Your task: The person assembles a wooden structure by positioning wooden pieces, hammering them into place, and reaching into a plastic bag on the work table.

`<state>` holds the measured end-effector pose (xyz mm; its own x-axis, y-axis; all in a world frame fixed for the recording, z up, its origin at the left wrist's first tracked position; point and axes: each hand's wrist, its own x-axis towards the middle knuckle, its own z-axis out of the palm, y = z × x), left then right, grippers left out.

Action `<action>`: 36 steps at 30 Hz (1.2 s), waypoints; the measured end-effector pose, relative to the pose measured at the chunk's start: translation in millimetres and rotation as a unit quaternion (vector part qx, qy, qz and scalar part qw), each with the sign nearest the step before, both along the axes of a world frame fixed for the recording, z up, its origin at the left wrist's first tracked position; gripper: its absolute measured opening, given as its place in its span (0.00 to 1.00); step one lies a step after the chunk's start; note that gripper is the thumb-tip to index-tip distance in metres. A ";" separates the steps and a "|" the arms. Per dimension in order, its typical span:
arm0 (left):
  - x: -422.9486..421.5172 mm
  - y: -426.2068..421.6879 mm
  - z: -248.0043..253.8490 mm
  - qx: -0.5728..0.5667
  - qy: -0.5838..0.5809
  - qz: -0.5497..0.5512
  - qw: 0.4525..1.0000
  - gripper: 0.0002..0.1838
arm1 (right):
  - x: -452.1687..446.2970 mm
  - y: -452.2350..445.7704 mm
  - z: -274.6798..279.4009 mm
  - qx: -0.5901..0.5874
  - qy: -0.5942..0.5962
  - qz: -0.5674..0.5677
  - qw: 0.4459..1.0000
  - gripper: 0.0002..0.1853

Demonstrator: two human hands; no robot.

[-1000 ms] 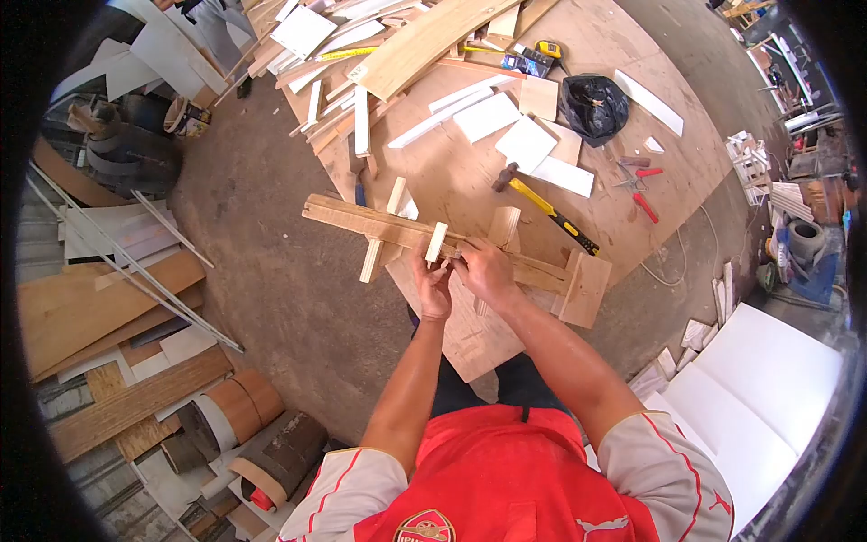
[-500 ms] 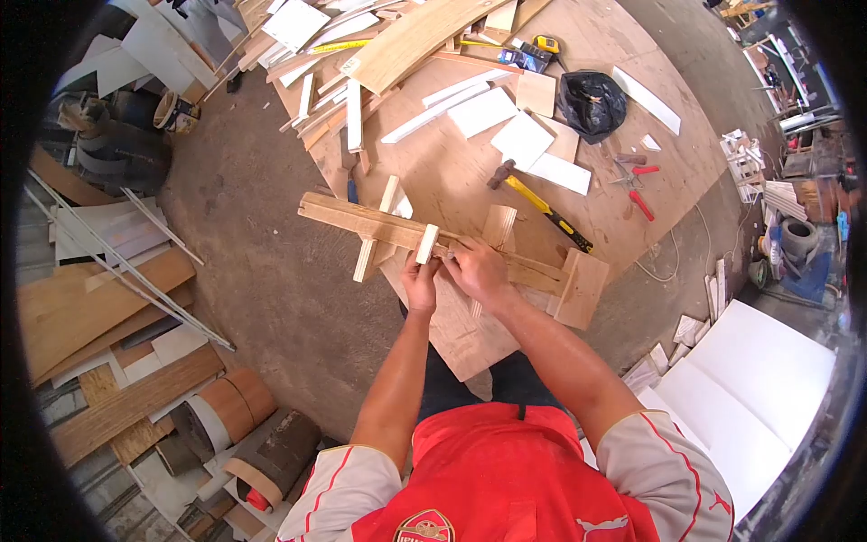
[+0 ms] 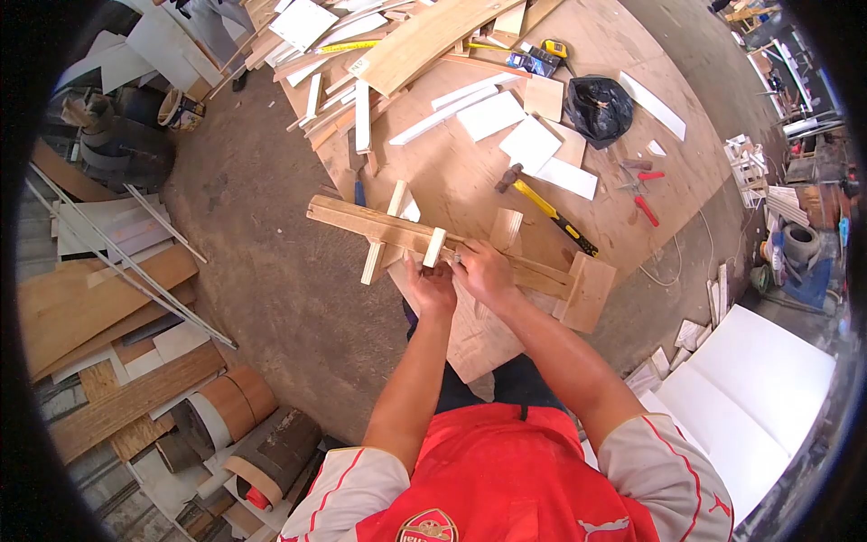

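Note:
A long wooden beam (image 3: 361,219) with short crosspieces lies over the near corner of the worktable, a wide end board (image 3: 587,291) at its right. My left hand (image 3: 433,289), palm partly turned up, has its fingers at the lower end of a short pale wooden block (image 3: 434,247) that crosses the beam. Close beside it, my right hand (image 3: 485,273) rests at the beam with curled fingers. A small greyish spot shows at its fingertips, too small to name. Farther back lies a hammer (image 3: 551,212) with a yellow and black handle.
On the plywood worktable (image 3: 668,181) are red-handled pliers (image 3: 643,199), a black plastic bag (image 3: 598,110), a tape measure (image 3: 554,48), white board offcuts (image 3: 490,116) and a blue-handled tool (image 3: 358,191). Wood strips (image 3: 424,45) pile up at the back. Boards (image 3: 117,298) lie at left.
The view has shifted slightly, so the table appears a little to the right and lower. My left hand has turned its palm more upward at the block; my right hand stays at the beam.

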<state>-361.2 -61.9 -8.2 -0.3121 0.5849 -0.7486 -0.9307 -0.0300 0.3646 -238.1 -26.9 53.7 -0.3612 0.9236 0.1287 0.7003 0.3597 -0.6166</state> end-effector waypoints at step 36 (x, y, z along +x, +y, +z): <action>34.5 33.3 -74.1 0.460 -0.148 0.022 0.875 0.58 | -1.1 1.7 6.6 -0.016 -0.027 0.020 0.999 0.18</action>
<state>-326.6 -28.7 -82.3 -0.2223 0.9748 -0.0194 -0.9707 -0.2232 -0.0890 -239.2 -25.2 60.3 -0.4042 0.9112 0.0792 0.7174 0.3695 -0.5906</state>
